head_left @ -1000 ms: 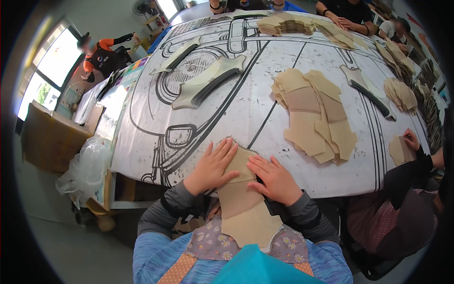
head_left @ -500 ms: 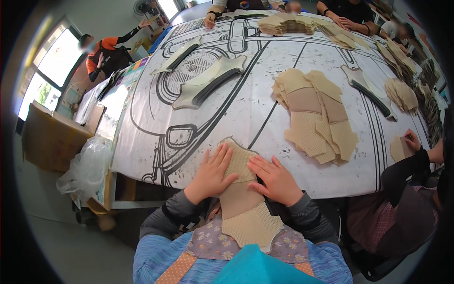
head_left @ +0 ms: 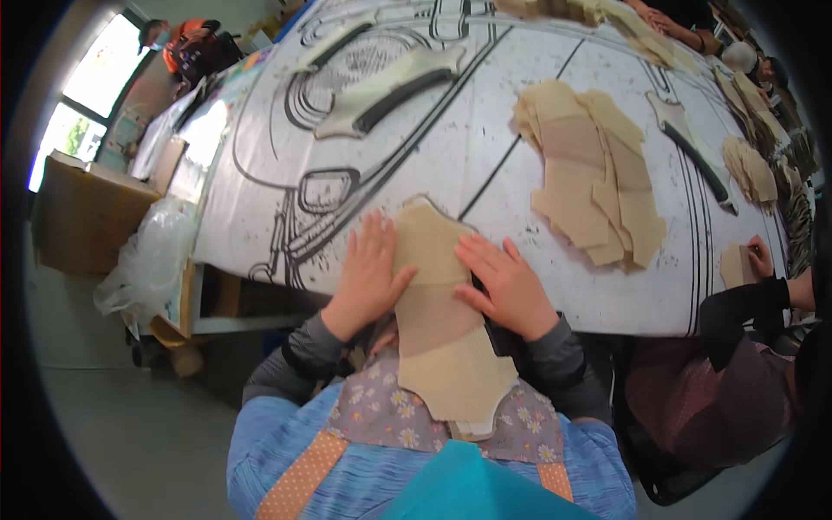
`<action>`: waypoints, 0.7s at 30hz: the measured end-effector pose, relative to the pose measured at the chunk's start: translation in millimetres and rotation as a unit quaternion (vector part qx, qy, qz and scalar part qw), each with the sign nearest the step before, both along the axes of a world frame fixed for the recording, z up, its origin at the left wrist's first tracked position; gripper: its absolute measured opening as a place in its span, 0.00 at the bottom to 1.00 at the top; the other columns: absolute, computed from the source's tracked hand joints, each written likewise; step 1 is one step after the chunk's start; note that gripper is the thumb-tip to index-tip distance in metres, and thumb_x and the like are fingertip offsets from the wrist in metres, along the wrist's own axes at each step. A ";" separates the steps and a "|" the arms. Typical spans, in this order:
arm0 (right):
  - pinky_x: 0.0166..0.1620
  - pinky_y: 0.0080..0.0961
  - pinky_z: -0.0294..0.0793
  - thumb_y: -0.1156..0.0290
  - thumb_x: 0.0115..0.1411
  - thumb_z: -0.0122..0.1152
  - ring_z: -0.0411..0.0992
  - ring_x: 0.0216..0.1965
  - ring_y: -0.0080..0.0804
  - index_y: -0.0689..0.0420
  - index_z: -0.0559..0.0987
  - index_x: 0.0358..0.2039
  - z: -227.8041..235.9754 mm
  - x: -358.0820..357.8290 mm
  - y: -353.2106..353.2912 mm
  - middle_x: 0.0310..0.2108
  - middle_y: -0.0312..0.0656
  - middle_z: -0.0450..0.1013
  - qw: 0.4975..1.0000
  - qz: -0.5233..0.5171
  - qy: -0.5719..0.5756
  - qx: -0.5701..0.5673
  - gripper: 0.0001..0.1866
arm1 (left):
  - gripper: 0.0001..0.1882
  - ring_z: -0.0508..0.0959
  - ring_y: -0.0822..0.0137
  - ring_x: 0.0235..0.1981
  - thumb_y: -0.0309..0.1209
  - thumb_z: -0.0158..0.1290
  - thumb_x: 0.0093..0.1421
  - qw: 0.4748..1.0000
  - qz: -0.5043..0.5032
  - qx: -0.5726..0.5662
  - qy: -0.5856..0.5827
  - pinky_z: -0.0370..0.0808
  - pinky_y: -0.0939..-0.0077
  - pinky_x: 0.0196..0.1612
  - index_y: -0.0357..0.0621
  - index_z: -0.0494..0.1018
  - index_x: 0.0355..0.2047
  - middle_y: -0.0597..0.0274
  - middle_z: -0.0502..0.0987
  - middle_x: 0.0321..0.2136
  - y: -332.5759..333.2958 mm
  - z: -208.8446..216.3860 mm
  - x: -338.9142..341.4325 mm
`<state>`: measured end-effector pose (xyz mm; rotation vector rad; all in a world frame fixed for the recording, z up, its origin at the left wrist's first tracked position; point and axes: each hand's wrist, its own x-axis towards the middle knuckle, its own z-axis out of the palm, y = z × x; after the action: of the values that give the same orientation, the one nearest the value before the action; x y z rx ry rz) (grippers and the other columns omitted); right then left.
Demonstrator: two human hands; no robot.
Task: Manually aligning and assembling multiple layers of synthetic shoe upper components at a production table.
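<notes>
A beige mesh-fabric piece [head_left: 442,308], with wide flared ends and a darker smooth band across its middle, lies in front of me. It runs from the table's near edge down over my flowered apron. White layers peek out under its lower end, and something black shows along its right side. My left hand [head_left: 366,276] lies flat against its left edge, fingers stretched, thumb touching the fabric. On the opposite edge rests my right hand [head_left: 510,284], open, fingertips and thumb on the fabric. Neither hand grips anything.
A stack of similar beige pieces [head_left: 598,178] sits right of centre. Pale panels with black strips [head_left: 407,100] lie farther off. At right, a co-worker's hand [head_left: 759,258] holds a beige piece. A plastic bag [head_left: 156,260] and cardboard box [head_left: 95,221] stand left.
My left hand has slid from the fabric's top to its left edge. The view has shifted, so the table sits higher in the picture. The person in orange has lowered a raised arm.
</notes>
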<state>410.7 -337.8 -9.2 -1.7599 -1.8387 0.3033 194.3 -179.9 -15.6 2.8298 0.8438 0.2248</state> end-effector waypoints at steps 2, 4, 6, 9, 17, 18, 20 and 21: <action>0.65 0.53 0.58 0.54 0.62 0.60 0.62 0.65 0.40 0.57 0.71 0.59 -2.4 1.5 4.5 0.62 0.44 0.67 1.000 -0.006 -0.012 0.025 0.29 | 0.41 0.46 0.43 0.72 0.48 0.48 0.66 1.000 0.017 0.000 -0.009 0.45 0.40 0.69 0.29 0.49 0.68 0.37 0.47 0.70 -0.5 6.3 6.5; 0.65 0.53 0.58 0.55 0.62 0.60 0.62 0.65 0.40 0.57 0.71 0.59 -0.5 1.8 6.5 0.62 0.44 0.67 1.000 -0.008 -0.007 0.018 0.29 | 0.42 0.45 0.44 0.72 0.48 0.48 0.66 0.998 -0.061 0.009 0.010 0.44 0.47 0.70 0.31 0.49 0.69 0.39 0.46 0.71 -1.0 27.6 15.2; 0.65 0.53 0.57 0.55 0.62 0.60 0.62 0.66 0.40 0.57 0.71 0.59 0.5 1.9 6.5 0.63 0.44 0.67 1.000 -0.008 -0.004 0.019 0.29 | 0.42 0.46 0.45 0.72 0.49 0.49 0.65 0.993 -0.114 -0.021 0.018 0.45 0.49 0.71 0.32 0.51 0.68 0.41 0.48 0.70 1.1 39.2 26.9; 0.66 0.52 0.56 0.56 0.62 0.60 0.62 0.66 0.39 0.57 0.71 0.59 0.6 1.8 5.2 0.63 0.44 0.66 1.000 -0.007 -0.003 0.015 0.29 | 0.42 0.50 0.47 0.72 0.52 0.50 0.64 0.985 -0.170 -0.034 0.010 0.48 0.53 0.71 0.33 0.54 0.68 0.44 0.52 0.70 -0.5 33.0 37.1; 0.66 0.52 0.56 0.56 0.63 0.59 0.61 0.66 0.39 0.57 0.71 0.59 1.1 1.7 1.0 0.63 0.43 0.66 1.000 -0.014 0.002 0.012 0.28 | 0.42 0.53 0.49 0.71 0.54 0.47 0.65 0.984 -0.166 -0.056 0.020 0.51 0.52 0.70 0.35 0.54 0.68 0.44 0.55 0.68 -2.1 26.1 40.5; 0.66 0.52 0.56 0.56 0.63 0.59 0.61 0.66 0.39 0.57 0.71 0.59 1.7 1.2 0.4 0.63 0.43 0.66 1.000 -0.019 0.004 0.012 0.28 | 0.42 0.53 0.49 0.71 0.54 0.47 0.65 0.983 -0.171 -0.057 0.022 0.51 0.52 0.70 0.35 0.54 0.68 0.44 0.55 0.68 1.3 24.6 40.4; 0.66 0.51 0.56 0.56 0.63 0.59 0.62 0.66 0.39 0.57 0.71 0.59 2.9 -0.6 1.1 0.62 0.44 0.67 1.000 -0.010 0.016 0.019 0.27 | 0.41 0.51 0.52 0.72 0.52 0.46 0.66 0.995 -0.087 -0.042 0.020 0.48 0.53 0.71 0.37 0.51 0.70 0.48 0.53 0.70 11.8 19.2 37.6; 0.66 0.51 0.56 0.56 0.63 0.59 0.62 0.66 0.39 0.57 0.71 0.59 2.9 -0.3 1.9 0.62 0.44 0.67 1.000 -0.013 0.015 0.019 0.27 | 0.41 0.51 0.52 0.72 0.52 0.46 0.66 0.995 -0.090 -0.041 0.019 0.48 0.53 0.71 0.37 0.51 0.70 0.48 0.53 0.70 12.4 18.8 37.6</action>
<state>410.4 -335.9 -6.3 -1.7423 -1.7887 0.2802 231.9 -167.5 3.2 2.8182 0.5864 0.1082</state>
